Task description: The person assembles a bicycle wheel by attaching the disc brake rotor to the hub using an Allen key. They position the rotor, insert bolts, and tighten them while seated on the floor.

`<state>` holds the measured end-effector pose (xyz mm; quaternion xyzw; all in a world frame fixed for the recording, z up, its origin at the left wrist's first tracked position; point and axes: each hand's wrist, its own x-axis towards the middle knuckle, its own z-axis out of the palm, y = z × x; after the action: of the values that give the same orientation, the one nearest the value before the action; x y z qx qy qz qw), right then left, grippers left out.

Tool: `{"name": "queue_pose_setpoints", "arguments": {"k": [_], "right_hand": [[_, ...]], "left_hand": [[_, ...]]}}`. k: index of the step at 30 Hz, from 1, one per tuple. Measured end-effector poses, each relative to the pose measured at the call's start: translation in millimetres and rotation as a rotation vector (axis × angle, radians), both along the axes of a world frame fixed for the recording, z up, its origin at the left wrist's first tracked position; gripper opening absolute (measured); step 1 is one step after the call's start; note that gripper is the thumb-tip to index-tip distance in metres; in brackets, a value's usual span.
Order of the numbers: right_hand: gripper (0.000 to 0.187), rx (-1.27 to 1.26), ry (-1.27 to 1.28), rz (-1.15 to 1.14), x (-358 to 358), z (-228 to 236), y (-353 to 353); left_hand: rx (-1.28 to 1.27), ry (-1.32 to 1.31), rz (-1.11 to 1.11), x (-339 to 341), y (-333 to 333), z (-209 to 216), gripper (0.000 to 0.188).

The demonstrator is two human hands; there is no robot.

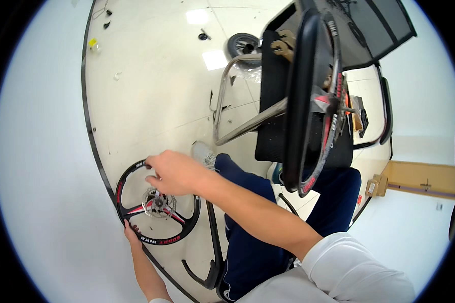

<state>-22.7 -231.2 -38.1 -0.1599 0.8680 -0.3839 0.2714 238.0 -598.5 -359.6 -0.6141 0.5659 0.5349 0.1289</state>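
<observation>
A black three-spoke bicycle wheel without a tyre is at lower left, its rim lettered in red and white. At its hub sits a silver disc brake rotor. My left hand grips the rim at the wheel's lower left, with fingertips showing inside the rim. My right hand reaches across from the right. Its fingers are bent onto the upper part of the rim, with the thumb apart above the rotor. The palm side of this hand is hidden.
A metal-framed black chair stands to the right, bearing a second wheel, a black tyre and wrenches. A small wheel and loose black parts lie on the floor. The white wall runs along the left.
</observation>
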Motion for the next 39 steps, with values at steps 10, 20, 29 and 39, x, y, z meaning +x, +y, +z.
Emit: {"name": "queue_pose_setpoints", "arguments": {"k": [10,20,29,39], "right_hand": [[0.027,-0.357,0.023,0.064,89,88,18],[0.017,-0.442,0.031,-0.552,148,164,279],[0.014,-0.408,0.344,-0.732,91,121,379],[0.019,-0.414,0.398,-1.225,100,92,439]], "left_hand": [[-0.696,0.220,-0.634,-41,-14,72,0.066],[-0.850,1.192,-0.854,-177,290,415,0.029],[-0.082,1.477,-1.860,-116,585,418,0.020],[-0.720,1.325,-1.074,-181,470,464,0.033]]}}
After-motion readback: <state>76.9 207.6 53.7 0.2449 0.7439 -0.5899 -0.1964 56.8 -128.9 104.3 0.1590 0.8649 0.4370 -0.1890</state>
